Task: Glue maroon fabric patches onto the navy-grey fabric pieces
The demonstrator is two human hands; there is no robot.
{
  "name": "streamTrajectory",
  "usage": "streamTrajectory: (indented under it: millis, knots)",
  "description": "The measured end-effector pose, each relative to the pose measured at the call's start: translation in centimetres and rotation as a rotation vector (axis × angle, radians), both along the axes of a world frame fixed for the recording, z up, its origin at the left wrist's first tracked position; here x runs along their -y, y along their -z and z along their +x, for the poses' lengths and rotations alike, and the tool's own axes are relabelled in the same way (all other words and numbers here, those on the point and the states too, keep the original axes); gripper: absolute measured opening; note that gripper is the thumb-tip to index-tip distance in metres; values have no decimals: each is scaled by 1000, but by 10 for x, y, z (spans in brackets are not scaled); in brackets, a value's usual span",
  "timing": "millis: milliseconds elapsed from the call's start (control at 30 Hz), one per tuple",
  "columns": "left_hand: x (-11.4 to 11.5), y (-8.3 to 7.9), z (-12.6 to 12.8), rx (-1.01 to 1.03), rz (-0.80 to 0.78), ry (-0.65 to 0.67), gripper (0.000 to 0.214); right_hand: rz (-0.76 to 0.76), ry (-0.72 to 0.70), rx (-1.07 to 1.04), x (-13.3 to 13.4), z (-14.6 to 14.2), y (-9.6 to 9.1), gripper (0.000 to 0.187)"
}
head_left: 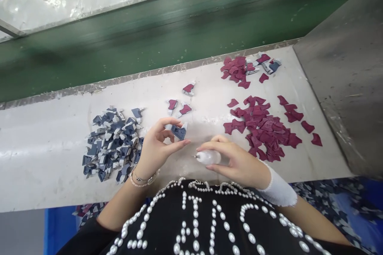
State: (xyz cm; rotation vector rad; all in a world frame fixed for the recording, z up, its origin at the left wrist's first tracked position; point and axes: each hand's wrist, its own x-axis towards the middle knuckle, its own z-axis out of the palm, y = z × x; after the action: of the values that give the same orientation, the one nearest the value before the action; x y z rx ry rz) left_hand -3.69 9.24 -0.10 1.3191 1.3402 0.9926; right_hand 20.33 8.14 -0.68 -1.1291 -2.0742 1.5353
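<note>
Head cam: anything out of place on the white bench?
Mildly: two-tone maroon-and-grey pieces touch the upper pile of plain maroon pieces on the white bench, so that pile looks mixed. The larger maroon pile looks unmixed.

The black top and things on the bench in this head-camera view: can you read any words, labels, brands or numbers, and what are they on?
Pearl-bead letters on the black top: seen upside down and cut off, too unclear to quote.
Squeeze bottle: nothing readable.
Maroon cut pieces and blue-grey cut pieces: too small to read any marks.

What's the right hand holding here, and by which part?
The right hand holds a white plastic squeeze bottle by its body, with the nozzle pointing left.
</note>
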Motion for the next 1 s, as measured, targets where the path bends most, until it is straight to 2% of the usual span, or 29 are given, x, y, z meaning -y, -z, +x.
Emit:
streamTrajectory:
  millis: [133, 267, 333, 433, 500, 567, 767, 867, 1000]
  knots:
    - [-2, 7, 0, 3, -58, -22, 42, 66, -15, 31, 7, -6, 6, 43]
    - [-2, 13, 4, 80, -147, -15, 33, 146, -30, 56, 0, 9, 2, 54]
    - [-1, 15, 7, 94, -160, -24, 32, 220, 36, 127, -10, 21, 0, 45]
    - [1, 17, 10, 108, -120, -42, 31, 351, 195, 362, -30, 35, 3, 30]
    - [2, 17, 11, 106, -69, -39, 29, 386, 221, 472, -41, 38, 9, 25]
    - [3, 17, 12, 99, -25, -31, 28, 367, 185, 485, -47, 38, 14, 21]
    - [2, 17, 17, 103, 52, -10, 27, 277, 148, 485, -56, 40, 20, 23]
    - [1, 18, 21, 98, 66, -10, 25, 215, 136, 467, -61, 43, 16, 11]
    - [1, 19, 25, 84, 63, 6, 24, 126, 147, 407, -63, 47, 3, 12]
